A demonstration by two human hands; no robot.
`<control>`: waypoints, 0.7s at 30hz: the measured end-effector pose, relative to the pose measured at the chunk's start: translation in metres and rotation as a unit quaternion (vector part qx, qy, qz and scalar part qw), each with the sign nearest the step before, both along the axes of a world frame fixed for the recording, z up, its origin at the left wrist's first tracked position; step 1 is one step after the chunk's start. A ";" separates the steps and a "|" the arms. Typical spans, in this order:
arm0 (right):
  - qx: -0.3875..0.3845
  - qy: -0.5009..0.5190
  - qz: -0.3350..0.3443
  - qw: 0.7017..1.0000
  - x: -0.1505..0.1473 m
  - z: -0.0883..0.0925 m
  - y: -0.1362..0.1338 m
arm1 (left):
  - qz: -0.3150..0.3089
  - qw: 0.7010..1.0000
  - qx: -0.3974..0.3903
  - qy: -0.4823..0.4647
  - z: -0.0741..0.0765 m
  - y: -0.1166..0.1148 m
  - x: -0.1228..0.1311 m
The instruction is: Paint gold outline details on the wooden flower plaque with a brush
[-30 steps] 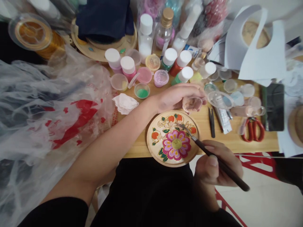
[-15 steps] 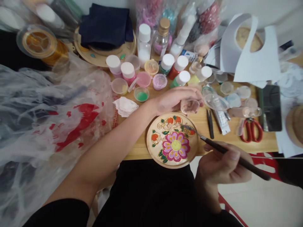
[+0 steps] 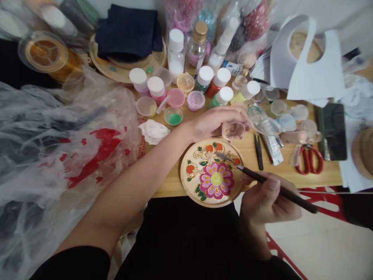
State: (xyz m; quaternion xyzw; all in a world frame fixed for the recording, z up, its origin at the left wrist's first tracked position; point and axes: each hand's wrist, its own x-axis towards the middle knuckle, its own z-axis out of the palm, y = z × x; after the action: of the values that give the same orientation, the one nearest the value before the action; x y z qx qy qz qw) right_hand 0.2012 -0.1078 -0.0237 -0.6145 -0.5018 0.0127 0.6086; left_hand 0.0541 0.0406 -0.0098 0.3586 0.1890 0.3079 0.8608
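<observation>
My right hand (image 3: 269, 200) is closed round the dark handle of a palette knife (image 3: 256, 176). Its thin metal blade reaches over the upper right of a round wooden plaque (image 3: 186, 182), though I cannot tell whether the tip touches. On the plaque, gold outlines enclose a pink and magenta flower (image 3: 217, 179) with a yellow centre, orange round shapes and green leaves. Just beyond the plaque's far edge, my left hand (image 3: 217, 121) grips a small clear cup (image 3: 233, 131) with a pale pinkish paste inside. The cup is tilted towards me.
Behind my left arm stand white-capped paint bottles (image 3: 223, 97) and open paint cups (image 3: 173, 116). Crumpled tissue (image 3: 154, 131) lies left of the plaque. Black tweezers (image 3: 258, 152), a tube (image 3: 272, 144) and red-handled scissors (image 3: 309, 159) lie right. Plastic sheeting (image 3: 58, 155) covers the left side.
My right hand and the palette knife have moved left, bringing the blade further in over the plaque. My left hand and the cup stay nearly in place.
</observation>
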 end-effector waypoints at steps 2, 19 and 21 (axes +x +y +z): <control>0.016 0.001 0.004 1.000 -0.002 0.001 0.002 | 0.000 1.000 0.005 0.003 -0.001 0.000 0.000; 0.037 -0.014 0.015 0.999 -0.004 0.005 0.004 | 0.000 1.000 -0.016 0.020 0.004 -0.001 0.000; 0.035 -0.014 0.015 0.999 -0.003 0.004 0.005 | 0.006 1.000 -0.022 0.022 0.006 -0.002 0.000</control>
State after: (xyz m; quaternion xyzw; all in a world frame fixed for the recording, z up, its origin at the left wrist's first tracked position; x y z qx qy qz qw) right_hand 0.1979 -0.1030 -0.0194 -0.5853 -0.5196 -0.0043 0.6224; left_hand 0.0544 0.0388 -0.0038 0.3450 0.2164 0.3007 0.8624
